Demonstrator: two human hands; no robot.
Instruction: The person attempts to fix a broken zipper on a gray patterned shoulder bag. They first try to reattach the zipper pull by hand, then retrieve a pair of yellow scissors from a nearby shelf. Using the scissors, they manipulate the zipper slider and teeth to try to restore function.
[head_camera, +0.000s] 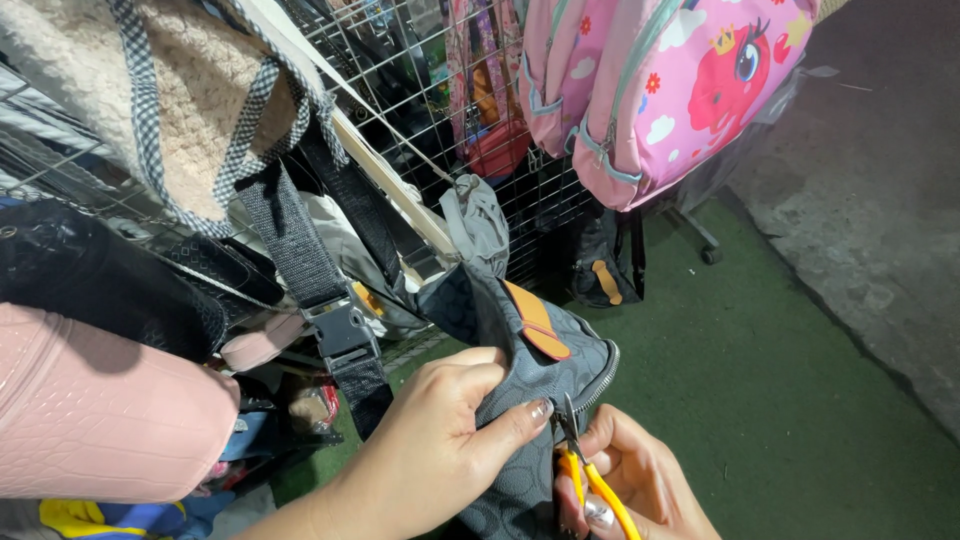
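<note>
right now the left hand (440, 440) holds the hanging grey quilted fabric bag (520, 370) while the right hand (640, 485) grips small orange-handled pliers (585, 465) closed on its zipper, the work not finished yet.

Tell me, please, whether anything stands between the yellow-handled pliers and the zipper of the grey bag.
Nothing visible does. The pliers in the right hand have their tips right at the zipper of the grey bag; the left hand grips the fabric beside it, thumb close but not across.

Left hand (440, 440) grips grey bag (520, 350); right hand (640, 490) holds snips (585, 470).
</note>
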